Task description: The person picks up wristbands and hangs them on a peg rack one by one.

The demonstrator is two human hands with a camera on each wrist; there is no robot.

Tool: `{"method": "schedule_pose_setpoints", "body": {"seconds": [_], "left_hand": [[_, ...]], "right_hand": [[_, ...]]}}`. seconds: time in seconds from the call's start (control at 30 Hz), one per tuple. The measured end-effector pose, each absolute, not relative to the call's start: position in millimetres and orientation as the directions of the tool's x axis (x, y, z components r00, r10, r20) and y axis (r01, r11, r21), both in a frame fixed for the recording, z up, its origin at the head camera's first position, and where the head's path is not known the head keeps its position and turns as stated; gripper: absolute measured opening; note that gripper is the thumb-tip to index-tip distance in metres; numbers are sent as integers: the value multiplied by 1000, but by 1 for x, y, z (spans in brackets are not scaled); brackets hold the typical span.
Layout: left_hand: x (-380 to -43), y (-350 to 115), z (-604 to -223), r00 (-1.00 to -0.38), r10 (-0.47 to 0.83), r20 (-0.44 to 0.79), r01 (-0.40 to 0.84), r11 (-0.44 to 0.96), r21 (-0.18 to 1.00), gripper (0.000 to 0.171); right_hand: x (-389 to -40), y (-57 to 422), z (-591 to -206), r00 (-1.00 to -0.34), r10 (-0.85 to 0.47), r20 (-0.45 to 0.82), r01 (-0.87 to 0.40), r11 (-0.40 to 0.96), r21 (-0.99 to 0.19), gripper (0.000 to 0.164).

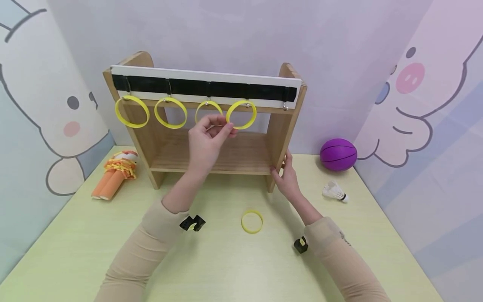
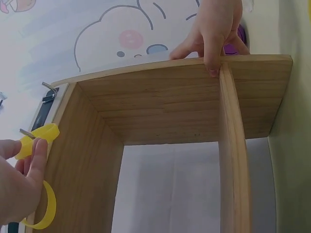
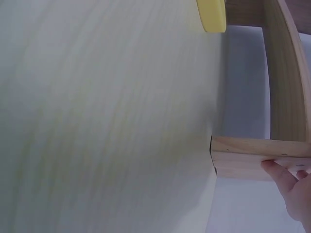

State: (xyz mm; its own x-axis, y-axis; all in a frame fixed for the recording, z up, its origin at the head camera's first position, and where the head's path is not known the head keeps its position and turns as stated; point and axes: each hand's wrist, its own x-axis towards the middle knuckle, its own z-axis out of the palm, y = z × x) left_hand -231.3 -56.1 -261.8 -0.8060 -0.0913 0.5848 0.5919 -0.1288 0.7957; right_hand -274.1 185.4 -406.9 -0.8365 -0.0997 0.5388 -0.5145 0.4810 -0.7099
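Note:
My left hand (image 1: 207, 140) pinches a yellow ring (image 1: 255, 114) at a hook on the black strip of the wooden shelf rack. The left wrist view shows the same ring (image 2: 46, 132) around the metal hook, between thumb and fingers. Three other yellow rings hang to its left: one at the far left (image 1: 146, 112), a second (image 1: 185, 112), and a third (image 1: 197, 112) partly behind the left hand. With thumb at the front edge and fingers on the outer side, my right hand (image 1: 288, 178) grips the right side panel (image 1: 288, 130) of the rack low down.
Another yellow ring (image 1: 252, 232) lies on the table between the forearms. A bare hook (image 1: 285, 106) sticks out at the strip's right end. Right of the rack are a purple ball (image 1: 338, 154) and a shuttlecock (image 1: 333, 191); an orange doll (image 1: 117, 176) lies at left.

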Motion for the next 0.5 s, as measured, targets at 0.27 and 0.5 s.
{"method": "schedule_pose_setpoints", "body": {"seconds": [0.27,0.5], "left_hand": [[-229,-57,-268,-800,-75,595,600,-85,796,24],[-220,-59,-274,-803,-46,595,596,-37,802,27]], "right_hand": [[-286,192,-421,-841,-100,532,-511,468,-721,75],[-285,191,-420,-845,-106,524,-507,469,-723,74]]}}
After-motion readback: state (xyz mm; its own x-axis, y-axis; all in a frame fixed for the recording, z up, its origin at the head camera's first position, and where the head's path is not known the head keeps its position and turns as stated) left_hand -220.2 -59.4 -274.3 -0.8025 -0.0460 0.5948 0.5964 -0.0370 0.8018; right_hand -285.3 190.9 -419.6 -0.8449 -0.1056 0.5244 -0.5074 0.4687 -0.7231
